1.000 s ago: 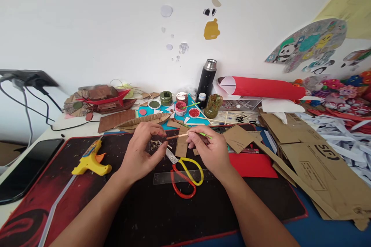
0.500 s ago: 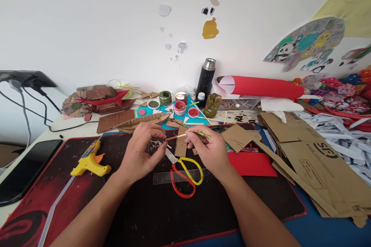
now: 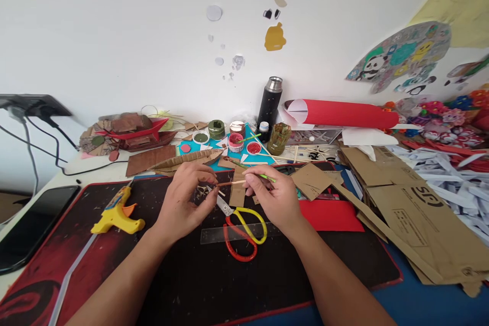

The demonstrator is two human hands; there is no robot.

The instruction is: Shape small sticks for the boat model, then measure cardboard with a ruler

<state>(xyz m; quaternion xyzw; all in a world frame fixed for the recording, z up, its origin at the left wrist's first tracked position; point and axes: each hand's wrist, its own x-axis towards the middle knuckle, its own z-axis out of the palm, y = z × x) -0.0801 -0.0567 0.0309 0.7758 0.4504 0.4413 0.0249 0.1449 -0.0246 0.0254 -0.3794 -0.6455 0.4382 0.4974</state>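
- Thin brown-and-tan wooden stick (image 3: 231, 183): brown end pinched by the left hand (image 3: 186, 198).
- Right hand (image 3: 280, 197): fingers clamped on its pale end and a slim green-handled paintbrush (image 3: 268, 178).

On my feed, the left forearm (image 3: 130, 270) at seven o'clock and the right forearm (image 3: 330, 265) at five o'clock are bare, each narrowing toward its hand. I see the left hand (image 3: 185, 201) and right hand (image 3: 274, 196) bare too.

Glue gun (image 3: 117, 217), scissors (image 3: 228, 211) on mat (image 3: 206, 285)
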